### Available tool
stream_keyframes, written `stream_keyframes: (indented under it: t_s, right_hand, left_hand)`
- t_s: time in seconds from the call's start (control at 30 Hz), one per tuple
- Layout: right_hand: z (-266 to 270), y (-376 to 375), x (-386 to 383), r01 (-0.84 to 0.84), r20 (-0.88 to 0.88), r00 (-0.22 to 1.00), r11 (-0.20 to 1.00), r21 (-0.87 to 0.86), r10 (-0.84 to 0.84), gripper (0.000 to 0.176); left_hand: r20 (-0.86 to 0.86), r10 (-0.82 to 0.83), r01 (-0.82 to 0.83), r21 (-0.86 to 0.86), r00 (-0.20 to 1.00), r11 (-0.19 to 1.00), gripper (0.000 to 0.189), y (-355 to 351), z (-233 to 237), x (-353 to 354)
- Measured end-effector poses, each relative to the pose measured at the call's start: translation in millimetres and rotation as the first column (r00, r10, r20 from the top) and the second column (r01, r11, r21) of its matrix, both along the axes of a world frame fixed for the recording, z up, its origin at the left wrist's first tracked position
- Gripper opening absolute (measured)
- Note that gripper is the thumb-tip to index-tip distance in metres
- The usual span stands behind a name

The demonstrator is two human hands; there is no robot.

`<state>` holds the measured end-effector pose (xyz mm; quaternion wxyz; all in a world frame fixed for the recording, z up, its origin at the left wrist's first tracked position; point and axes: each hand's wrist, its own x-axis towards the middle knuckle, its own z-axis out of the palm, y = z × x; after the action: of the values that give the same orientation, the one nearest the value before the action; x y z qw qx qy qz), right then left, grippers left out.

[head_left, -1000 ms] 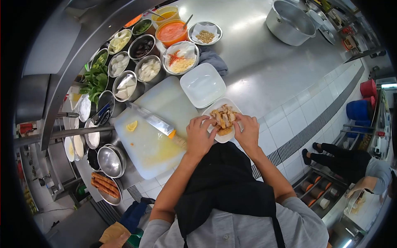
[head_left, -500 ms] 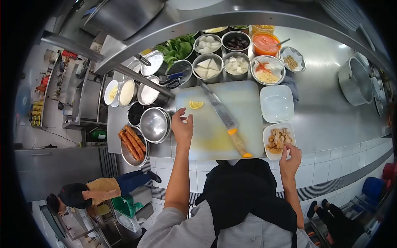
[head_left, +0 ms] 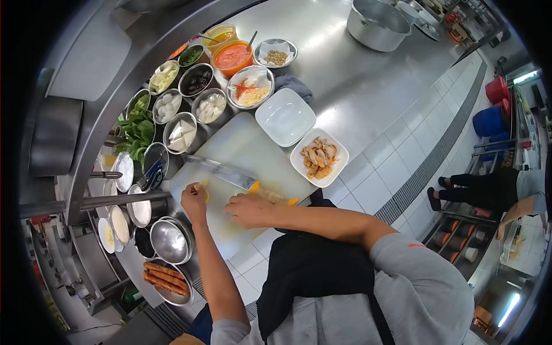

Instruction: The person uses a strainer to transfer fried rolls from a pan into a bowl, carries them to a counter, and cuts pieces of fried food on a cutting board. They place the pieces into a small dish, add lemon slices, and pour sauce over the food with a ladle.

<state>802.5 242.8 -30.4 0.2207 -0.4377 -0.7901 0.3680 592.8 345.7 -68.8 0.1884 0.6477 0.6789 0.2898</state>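
My left hand is closed at the left part of the white cutting board, its fingertips pinching a yellow lemon slice. Over the board's lower part, my right hand reaches in with fingers loosely apart and nothing visible in them. Beyond the right hand lies a large knife, flat on the board. Its orange-ended handle is partly hidden behind that hand. Right of the board stand an empty white square bowl and a similar bowl with browned meat pieces.
Metal tubs of white blocks, leafy greens and orange sauce line the board's far left side. Stacked steel bowls and fried sticks sit near the left arm. A large pot stands far back. Another person is at right.
My view has turned to the right. The right hand has left the bowl of meat and come over the board. The left hand has closed on the lemon slice.
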Motion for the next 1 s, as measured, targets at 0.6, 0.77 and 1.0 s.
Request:
stream_keyframes:
  t_s: [0.6, 0.77, 1.0]
  right_hand:
    - [-23.5, 43.6, -78.0, 0.170, 0.116, 0.973, 0.957, 0.235, -0.201, 0.032]
    - [-26.5, 61.8, -96.8, 0.125, 0.240, 0.957, 0.979, 0.162, -0.162, 0.026]
    - [-20.8, 39.8, -80.4, 0.159, 0.023, 0.984, 0.938, 0.308, -0.174, 0.033]
  left_hand:
    - [0.611, 0.217, -0.288, 0.020, 0.761, 0.957, 0.013, -83.0, 22.4, -12.9]
    - [0.692, 0.256, -0.258, -0.105, 0.675, 0.961, 0.013, -122.2, 17.5, -29.3]
    - [0.505, 0.296, -0.235, -0.181, 0.811, 0.955, 0.024, -156.6, 3.7, -32.3]
